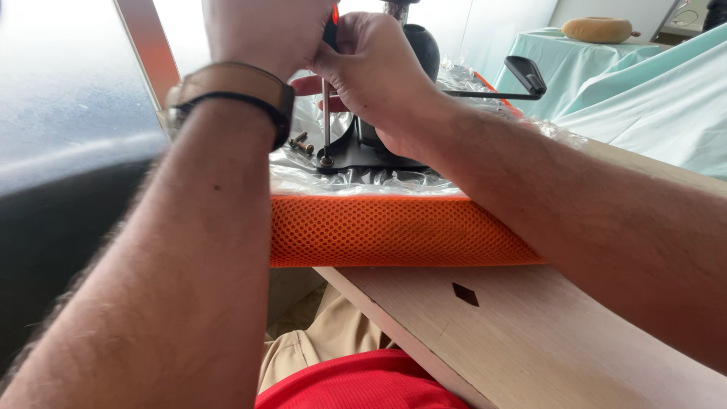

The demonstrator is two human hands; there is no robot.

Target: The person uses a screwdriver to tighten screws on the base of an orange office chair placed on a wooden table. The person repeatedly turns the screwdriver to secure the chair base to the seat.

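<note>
Steel screwdriver (326,113) pinched by right hand (375,72) (fingers curled); left hand (261,30) atop.

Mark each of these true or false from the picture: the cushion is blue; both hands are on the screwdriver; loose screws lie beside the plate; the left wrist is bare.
1. The seat cushion is blue. False: it is orange mesh.
2. The left hand and right hand both grip the screwdriver. True.
3. Loose screws lie beside the black plate. True.
4. The left wrist is bare. False: it wears a brown strap.
</note>
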